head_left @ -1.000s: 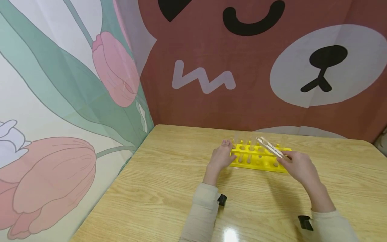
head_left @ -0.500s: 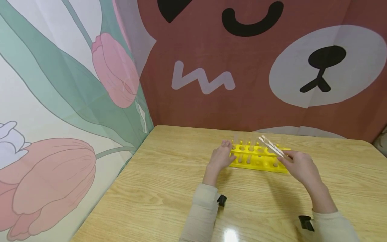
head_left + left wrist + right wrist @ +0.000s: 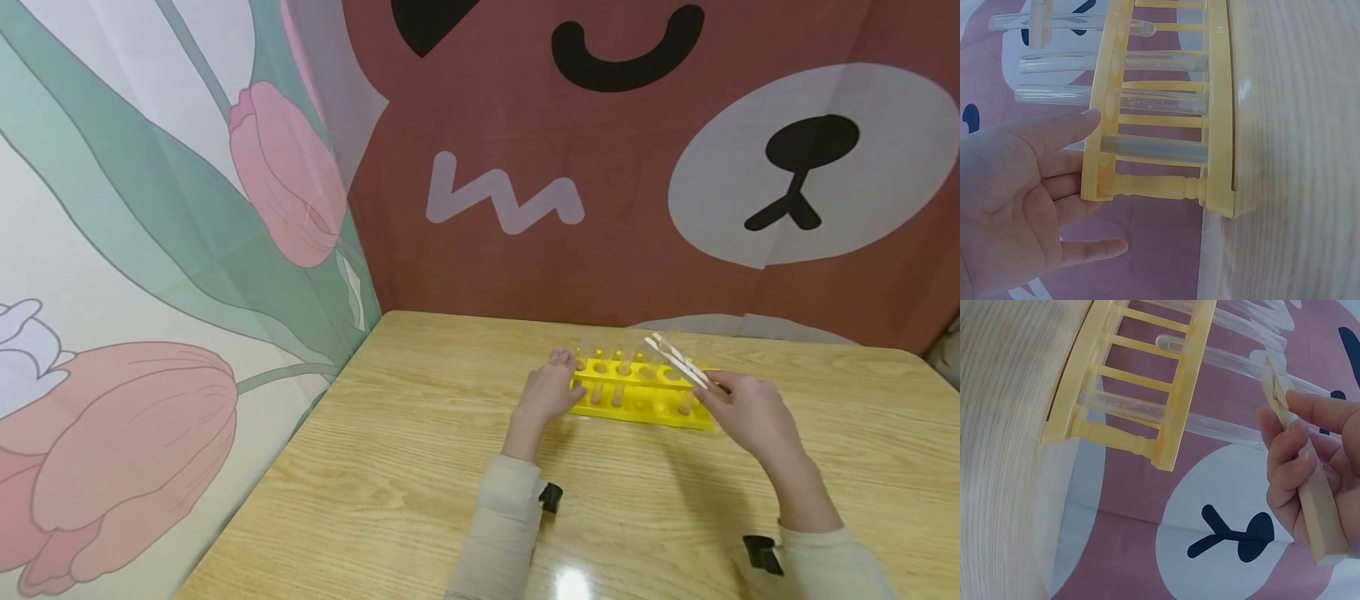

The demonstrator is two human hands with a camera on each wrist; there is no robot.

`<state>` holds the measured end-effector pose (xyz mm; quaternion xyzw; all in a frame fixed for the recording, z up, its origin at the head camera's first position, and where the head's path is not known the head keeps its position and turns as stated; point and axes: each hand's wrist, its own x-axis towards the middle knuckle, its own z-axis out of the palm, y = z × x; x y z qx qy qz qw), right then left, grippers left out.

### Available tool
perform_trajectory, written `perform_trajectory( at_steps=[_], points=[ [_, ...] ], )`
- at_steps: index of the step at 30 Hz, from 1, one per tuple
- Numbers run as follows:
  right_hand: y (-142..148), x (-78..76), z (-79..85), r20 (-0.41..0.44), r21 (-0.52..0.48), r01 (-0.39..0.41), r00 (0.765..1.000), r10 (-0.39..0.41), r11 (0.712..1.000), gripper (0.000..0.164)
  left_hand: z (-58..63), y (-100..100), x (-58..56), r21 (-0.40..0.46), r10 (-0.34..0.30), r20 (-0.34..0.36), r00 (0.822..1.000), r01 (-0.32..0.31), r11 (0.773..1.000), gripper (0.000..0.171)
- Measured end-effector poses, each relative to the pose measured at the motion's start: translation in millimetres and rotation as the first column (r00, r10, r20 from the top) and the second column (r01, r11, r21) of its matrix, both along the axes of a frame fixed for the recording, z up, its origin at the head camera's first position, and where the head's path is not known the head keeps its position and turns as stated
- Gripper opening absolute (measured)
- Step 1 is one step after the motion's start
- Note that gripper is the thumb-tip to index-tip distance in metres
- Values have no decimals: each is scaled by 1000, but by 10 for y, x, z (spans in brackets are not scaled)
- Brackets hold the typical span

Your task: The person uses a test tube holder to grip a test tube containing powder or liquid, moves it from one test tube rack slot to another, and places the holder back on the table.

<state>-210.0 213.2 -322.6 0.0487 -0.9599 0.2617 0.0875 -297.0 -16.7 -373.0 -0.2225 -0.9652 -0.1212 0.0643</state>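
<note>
A yellow test tube rack (image 3: 648, 406) stands on the table with several clear test tubes in its holes. My left hand (image 3: 551, 387) grips the rack's left end, thumb on one side of the top rail and fingers behind it. My right hand (image 3: 750, 412) holds a wooden test tube clamp (image 3: 678, 364) over the rack's right half. In the right wrist view the clamp's jaws are around a test tube (image 3: 1229, 359) near its upper part. That tube passes through the top rail, and its rounded bottom hangs above the rack's base.
Another test tube (image 3: 1122, 405) stands in the rack's right end, close to the clamped one. More tubes (image 3: 1060, 94) fill holes toward the left end. Behind the wood-grain table (image 3: 375, 467) hangs a printed bear cloth (image 3: 615, 275), with a floral cloth (image 3: 187, 208) on the left.
My right hand has shifted slightly to the right with the clamp, whose tip is a little higher. The left hand and the rack have stayed put.
</note>
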Motion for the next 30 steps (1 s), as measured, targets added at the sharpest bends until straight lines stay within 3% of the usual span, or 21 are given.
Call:
perform_trajectory(
  at_steps=[30],
  points=[
    [12, 50, 52, -48, 10, 16, 999, -16, 1000, 49, -12, -3, 15, 6, 7, 12, 1000, -7, 1000, 55]
  ],
)
